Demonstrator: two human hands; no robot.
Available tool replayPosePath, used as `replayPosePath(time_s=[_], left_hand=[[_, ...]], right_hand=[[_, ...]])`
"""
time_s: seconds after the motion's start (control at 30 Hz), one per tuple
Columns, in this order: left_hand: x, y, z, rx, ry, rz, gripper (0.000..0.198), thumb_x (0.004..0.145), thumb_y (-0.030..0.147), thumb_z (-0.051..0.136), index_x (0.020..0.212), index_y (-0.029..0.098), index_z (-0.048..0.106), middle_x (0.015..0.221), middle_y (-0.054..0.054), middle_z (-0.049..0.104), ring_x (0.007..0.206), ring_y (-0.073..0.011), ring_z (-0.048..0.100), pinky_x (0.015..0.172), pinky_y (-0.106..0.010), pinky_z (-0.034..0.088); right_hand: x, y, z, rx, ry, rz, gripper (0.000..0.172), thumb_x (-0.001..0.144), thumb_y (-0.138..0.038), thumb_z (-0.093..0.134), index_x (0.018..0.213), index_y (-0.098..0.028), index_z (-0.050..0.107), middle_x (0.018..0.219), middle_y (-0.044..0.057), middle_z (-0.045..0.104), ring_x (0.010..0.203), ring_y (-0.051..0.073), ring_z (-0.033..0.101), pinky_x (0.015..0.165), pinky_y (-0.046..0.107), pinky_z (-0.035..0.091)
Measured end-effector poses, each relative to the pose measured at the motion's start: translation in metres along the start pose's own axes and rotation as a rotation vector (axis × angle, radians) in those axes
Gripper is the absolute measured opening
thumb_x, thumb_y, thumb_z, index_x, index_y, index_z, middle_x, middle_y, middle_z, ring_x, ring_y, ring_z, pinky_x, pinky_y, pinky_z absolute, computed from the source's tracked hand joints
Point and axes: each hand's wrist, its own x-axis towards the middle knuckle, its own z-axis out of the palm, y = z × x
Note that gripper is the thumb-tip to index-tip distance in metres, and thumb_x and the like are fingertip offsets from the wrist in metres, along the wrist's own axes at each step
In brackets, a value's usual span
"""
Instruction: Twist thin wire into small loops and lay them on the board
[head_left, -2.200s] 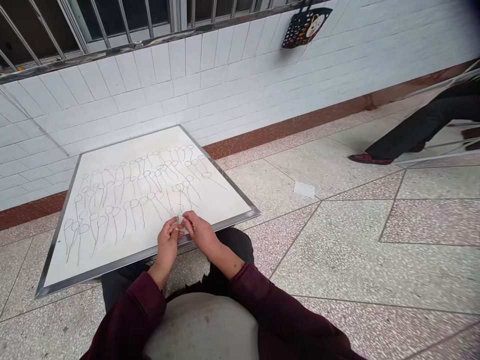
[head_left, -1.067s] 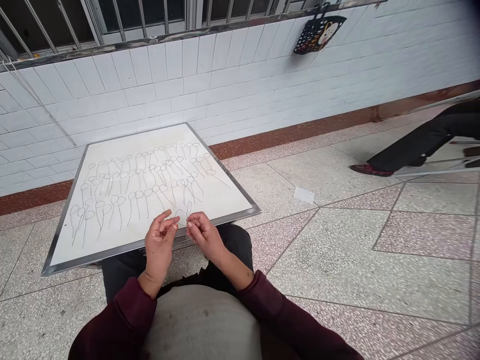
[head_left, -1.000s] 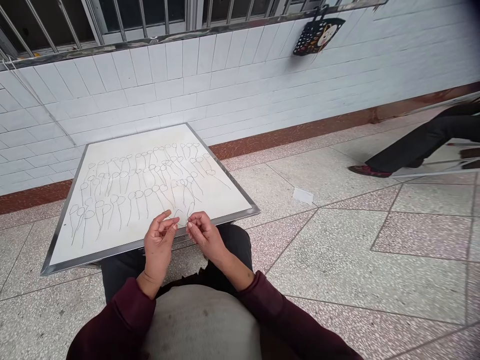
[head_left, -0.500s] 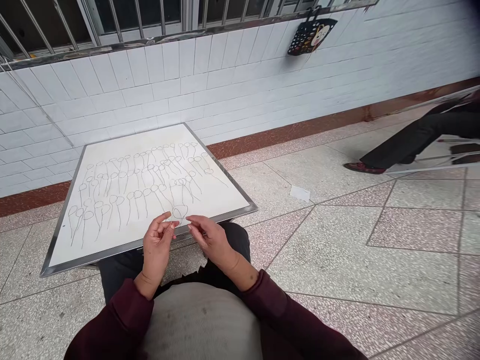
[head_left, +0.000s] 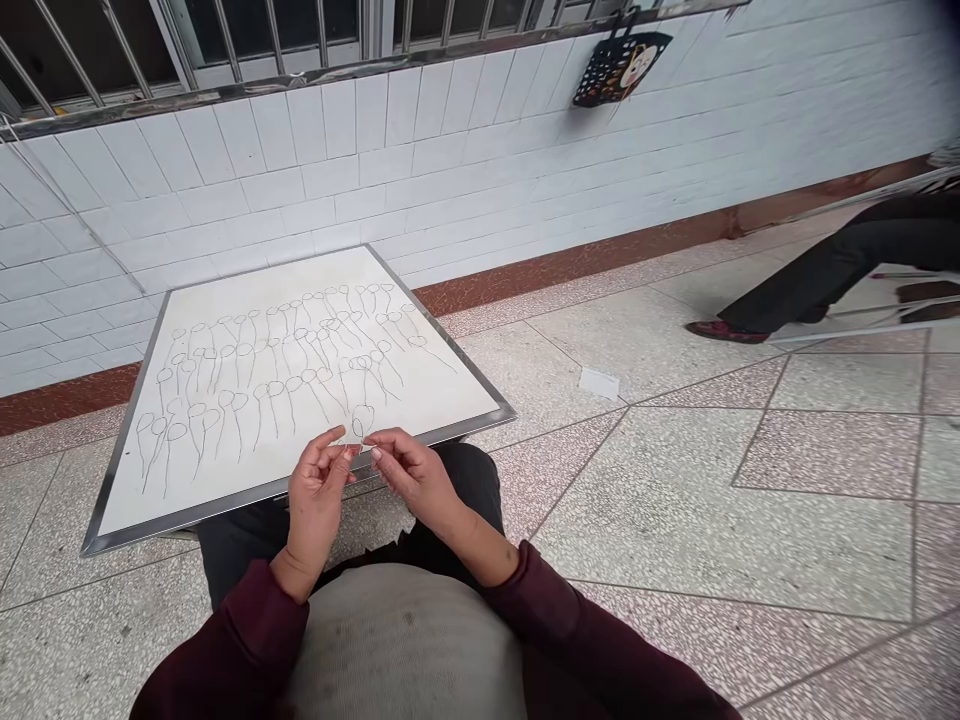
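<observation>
A white board with a metal frame rests on my lap. Several thin wire pieces, each a small loop with a tail, lie on it in rows. My left hand and my right hand meet at the board's near edge. Between their fingertips they pinch one thin wire loop, which stands just above the board. Both wrists wear dark red sleeves.
A white tiled wall with a barred window stands behind the board. A black basket hangs from the sill. On the terrazzo floor lies a small white paper. Another person's leg and shoe show at the right by a metal frame.
My hands drew slightly apart and came together again, and the wire between them now shows a small rounded loop. The person's leg at the right shifted a little.
</observation>
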Motion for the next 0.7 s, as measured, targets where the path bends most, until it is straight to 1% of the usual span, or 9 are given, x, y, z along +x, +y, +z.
replayPosePath(time_s=[0.13, 0.2, 0.33, 0.4, 0.5, 0.6, 0.7], left_hand=[[-0.001, -0.002, 0.001, -0.005, -0.010, -0.016, 0.038, 0.083, 0.037, 0.066, 0.117, 0.019, 0.061, 0.084, -0.003, 0.068, 0.073, -0.0131, 0.061, 0.068, -0.026, 0.052], [0.000, -0.005, 0.000, -0.007, -0.018, -0.015, 0.038, 0.084, 0.037, 0.065, 0.118, 0.021, 0.062, 0.085, -0.002, 0.066, 0.073, -0.0126, 0.061, 0.071, -0.026, 0.053], [-0.001, -0.009, -0.003, 0.020, -0.022, -0.017, 0.037, 0.084, 0.040, 0.065, 0.116, 0.022, 0.065, 0.092, -0.004, 0.065, 0.083, -0.0160, 0.062, 0.073, -0.028, 0.055], [-0.001, -0.009, -0.004, 0.037, -0.038, -0.024, 0.037, 0.084, 0.041, 0.064, 0.116, 0.023, 0.066, 0.095, -0.005, 0.066, 0.083, -0.0169, 0.062, 0.073, -0.029, 0.055], [-0.002, -0.009, -0.003, 0.029, -0.093, -0.021, 0.035, 0.086, 0.042, 0.062, 0.115, 0.023, 0.068, 0.099, -0.006, 0.069, 0.076, -0.0157, 0.063, 0.071, -0.030, 0.055], [-0.002, -0.009, -0.002, 0.003, -0.145, -0.016, 0.035, 0.087, 0.042, 0.061, 0.114, 0.021, 0.068, 0.093, -0.005, 0.071, 0.064, -0.0132, 0.060, 0.062, -0.028, 0.053], [-0.002, -0.010, -0.001, -0.002, -0.157, -0.014, 0.036, 0.087, 0.043, 0.061, 0.114, 0.020, 0.069, 0.088, -0.005, 0.071, 0.057, -0.0114, 0.057, 0.058, -0.027, 0.052]], right_hand=[[0.000, -0.001, 0.002, 0.110, -0.029, 0.039, 0.021, 0.090, -0.036, 0.056, 0.105, -0.022, 0.061, 0.068, -0.003, 0.054, 0.050, 0.009, 0.049, 0.046, 0.021, 0.042], [-0.001, -0.002, 0.003, 0.144, -0.034, 0.047, 0.022, 0.089, -0.035, 0.057, 0.107, -0.022, 0.058, 0.068, -0.004, 0.054, 0.050, 0.009, 0.048, 0.046, 0.021, 0.041], [-0.003, -0.004, 0.008, 0.145, -0.004, 0.041, 0.024, 0.087, -0.034, 0.058, 0.108, -0.023, 0.053, 0.070, -0.004, 0.056, 0.050, 0.009, 0.049, 0.047, 0.020, 0.042], [-0.004, -0.005, 0.011, 0.127, 0.016, 0.039, 0.024, 0.087, -0.033, 0.058, 0.108, -0.023, 0.051, 0.069, -0.005, 0.056, 0.050, 0.009, 0.049, 0.047, 0.021, 0.042], [-0.006, -0.006, 0.015, 0.125, 0.022, 0.040, 0.021, 0.088, -0.035, 0.057, 0.104, -0.024, 0.049, 0.067, -0.005, 0.055, 0.051, 0.010, 0.052, 0.048, 0.021, 0.044], [-0.007, -0.008, 0.017, 0.139, -0.001, 0.019, 0.017, 0.091, -0.038, 0.054, 0.099, -0.025, 0.049, 0.067, -0.005, 0.057, 0.052, 0.011, 0.056, 0.048, 0.022, 0.047], [-0.008, -0.009, 0.017, 0.112, 0.002, -0.009, 0.014, 0.093, -0.037, 0.053, 0.096, -0.024, 0.051, 0.066, -0.004, 0.059, 0.050, 0.010, 0.056, 0.048, 0.022, 0.047]])
